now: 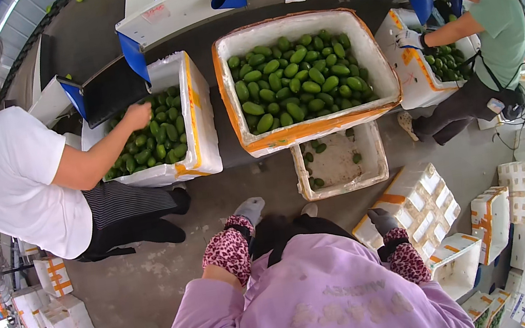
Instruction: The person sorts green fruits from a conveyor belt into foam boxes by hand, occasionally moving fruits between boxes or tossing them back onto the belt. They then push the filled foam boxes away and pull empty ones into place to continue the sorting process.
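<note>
My left hand point(251, 210), in a light grey glove, hangs over the floor with nothing in it, its fingers loosely extended. My right hand point(383, 220), in a darker grey glove, grips the near left edge of a white foam box point(427, 196). That box is tilted, with its pocketed outer face and orange tape showing. Ahead of me a large foam box point(312, 130) full of green oval fruits point(294, 80) rests at the conveyor. Below it sits a smaller foam box point(374, 177) with several loose fruits inside.
A person in a white shirt point(24, 174) reaches into a fruit-filled box point(199, 133) at left. At right, another person in a green shirt point(498, 23) works over a box point(424, 80). White chute panels point(181, 15) line the conveyor. Foam boxes point(492, 224) stand behind my right side.
</note>
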The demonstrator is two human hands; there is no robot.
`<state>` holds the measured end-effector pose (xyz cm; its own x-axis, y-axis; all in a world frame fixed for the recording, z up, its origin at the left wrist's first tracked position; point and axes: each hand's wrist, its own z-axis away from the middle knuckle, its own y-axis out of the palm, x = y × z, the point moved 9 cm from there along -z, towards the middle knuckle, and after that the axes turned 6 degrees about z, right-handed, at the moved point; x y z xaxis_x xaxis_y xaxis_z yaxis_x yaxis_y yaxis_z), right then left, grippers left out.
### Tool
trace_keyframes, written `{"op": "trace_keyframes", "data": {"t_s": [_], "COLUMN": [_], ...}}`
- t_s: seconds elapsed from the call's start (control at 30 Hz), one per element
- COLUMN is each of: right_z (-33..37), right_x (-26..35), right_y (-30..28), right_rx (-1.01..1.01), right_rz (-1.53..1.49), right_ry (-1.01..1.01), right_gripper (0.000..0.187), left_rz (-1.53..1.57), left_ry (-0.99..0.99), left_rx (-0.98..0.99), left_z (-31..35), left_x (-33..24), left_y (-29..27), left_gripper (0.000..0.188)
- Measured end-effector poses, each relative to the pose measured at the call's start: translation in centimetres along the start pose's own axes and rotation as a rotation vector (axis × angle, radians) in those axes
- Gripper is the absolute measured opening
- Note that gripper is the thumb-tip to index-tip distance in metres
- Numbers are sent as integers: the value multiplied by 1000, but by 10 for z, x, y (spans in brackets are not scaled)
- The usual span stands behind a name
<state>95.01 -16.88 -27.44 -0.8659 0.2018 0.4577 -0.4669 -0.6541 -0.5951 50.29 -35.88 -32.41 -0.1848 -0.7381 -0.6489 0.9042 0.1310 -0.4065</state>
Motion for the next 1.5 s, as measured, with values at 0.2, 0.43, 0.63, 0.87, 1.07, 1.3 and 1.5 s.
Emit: {"op": "trace_keyframes", "data": {"t_s": [0.2,0.43,0.63,0.87,1.07,1.3,1.5], "right_z": [-42,-144,-263,-257,-233,-231,-228], "right_x": [-20,81,141,158,216,217,231], "right_y": [-12,-86,-152,-148,-149,-150,-157], "right_rx": [177,-56,-364,-918,-859,-867,-880], "right_rz": [-153,-809,-617,-55,20,248,119], "right_ry": [279,201,299,689,640,623,596], "right_gripper": [34,36,54,81,99,95,94], "left_rz": [-65,553,290,-637,-715,-689,-680], "left_ry": [-61,-269,108,527,1200,960,961], "left_rx": [89,103,82,385,123,264,-53], "left_z": [31,-19,-114,-194,-246,-341,-331], "left_x": [-48,-86,-221,-390,-441,-427,-405], "left_y": [-14,-82,-119,38,158,106,-4], "left_gripper": [44,44,45,25,33,34,38]}}
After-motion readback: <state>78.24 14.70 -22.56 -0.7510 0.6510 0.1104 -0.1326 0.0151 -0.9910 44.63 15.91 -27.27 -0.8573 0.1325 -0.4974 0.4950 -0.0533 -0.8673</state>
